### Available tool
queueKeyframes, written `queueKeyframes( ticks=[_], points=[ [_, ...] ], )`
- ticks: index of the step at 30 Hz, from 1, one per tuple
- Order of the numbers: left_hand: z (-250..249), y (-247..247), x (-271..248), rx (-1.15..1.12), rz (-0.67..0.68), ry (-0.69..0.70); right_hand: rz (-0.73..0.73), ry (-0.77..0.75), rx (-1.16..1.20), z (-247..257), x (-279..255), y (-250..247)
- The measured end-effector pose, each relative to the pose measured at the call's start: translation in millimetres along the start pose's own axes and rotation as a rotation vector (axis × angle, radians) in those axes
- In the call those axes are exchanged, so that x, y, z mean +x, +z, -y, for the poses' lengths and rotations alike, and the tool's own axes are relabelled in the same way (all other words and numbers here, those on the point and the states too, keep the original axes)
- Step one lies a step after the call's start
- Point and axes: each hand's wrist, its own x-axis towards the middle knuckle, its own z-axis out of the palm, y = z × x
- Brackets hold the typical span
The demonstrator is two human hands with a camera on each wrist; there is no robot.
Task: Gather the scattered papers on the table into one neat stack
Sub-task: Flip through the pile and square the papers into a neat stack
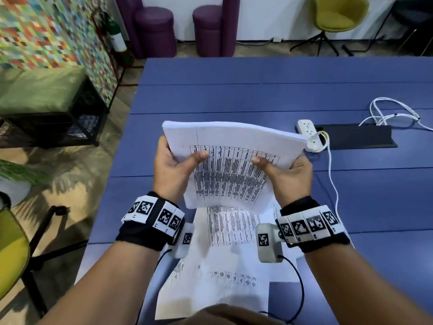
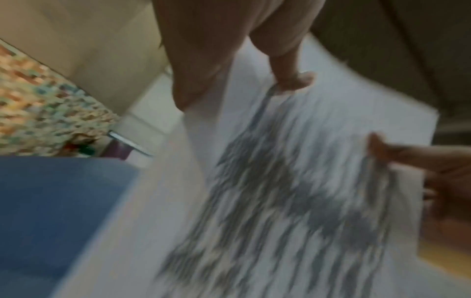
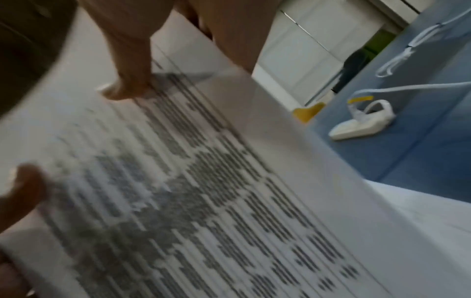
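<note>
Even indoor light, head view sharp with bowed edges, soft shadows on the table, both wrist views heavily motion-blurred, printed papers smeared.

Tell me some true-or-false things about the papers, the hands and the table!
1. Both hands, left hand and right hand, hold the thick bundle of white printed papers. True.
2. The bundle lies flat on the blue table. False: it is lifted.
3. More loose printed sheets lie on the table under the wrists. True.
4. The white power strip sits on top of the bundle. False: it rests on the table beyond it.
</note>
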Motion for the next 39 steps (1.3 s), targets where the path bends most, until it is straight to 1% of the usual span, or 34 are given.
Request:
queueKeyframes(
  ticks=[2,3,4,5,7,9,12,15,18,21,23,25,27,29,31,32,34,35,37,39],
  points=[
    [17.7,-8.0,0.4,0.024,0.065,-0.119,0.102,0.146,-0.161,-17.3,4.5,-7.9],
    [22.7,-8.6,-0.6,0.034,0.081,-0.159,0.124,0.225,-0.217,-22.7,6.3,-9.8],
    [26.6,-7.6,-1.7,0.041,0.088,-0.179,0.116,0.277,-0.246,-28.2,8.3,-11.3],
    [30.2,-5.9,-1.5,0.045,0.084,-0.189,0.090,0.297,-0.247,-31.1,10.3,-10.8],
    [31.0,-1.2,0.2,0.010,0.048,-0.184,0.024,0.280,-0.192,-29.7,13.7,-7.8],
    [26.5,2.5,3.1,-0.019,0.025,-0.152,-0.009,0.240,-0.176,-24.0,14.6,-6.1],
    [23.0,0.2,4.7,-0.014,0.049,-0.100,0.028,0.200,-0.164,-16.3,14.2,-10.1],
    [30.3,-9.3,4.1,0.040,0.067,-0.139,0.079,0.209,-0.147,-18.4,15.8,-18.0],
    [35.8,-8.7,3.3,0.078,0.084,-0.189,0.131,0.263,-0.186,-26.3,21.4,-18.4],
    [32.5,2.1,3.2,0.060,0.064,-0.179,0.099,0.266,-0.221,-24.7,25.6,-12.5],
    [26.3,4.5,3.6,0.034,0.029,-0.151,0.098,0.236,-0.234,-19.4,28.4,-10.3],
    [25.3,2.6,4.8,0.030,0.032,-0.123,0.102,0.202,-0.246,-15.2,30.5,-12.4],
    [31.7,-1.0,2.8,0.026,0.050,-0.137,0.073,0.211,-0.248,-18.7,30.0,-16.9],
    [43.0,-3.9,-3.2,0.057,0.083,-0.200,0.100,0.264,-0.276,-27.7,26.1,-20.4],
    [55.7,-2.9,-9.3,0.133,0.137,-0.241,0.124,0.324,-0.338,-37.2,22.2,-19.0],
    [60.8,-1.6,-11.3,0.168,0.141,-0.248,0.105,0.366,-0.353,-44.2,22.4,-19.2],
    [63.2,1.3,-7.7,0.195,0.084,-0.251,0.091,0.404,-0.337,-48.0,27.2,-14.2],
    [63.1,1.1,-4.5,0.201,0.060,-0.253,0.083,0.400,-0.334,-47.7,29.7,-9.8],
    [54.1,-1.0,0.6,0.212,0.058,-0.252,0.094,0.396,-0.303,-36.1,34.1,-5.3],
    [41.5,-6.6,1.7,0.162,0.065,-0.262,0.089,0.371,-0.241,-21.9,34.3,-5.1]
  ],
)
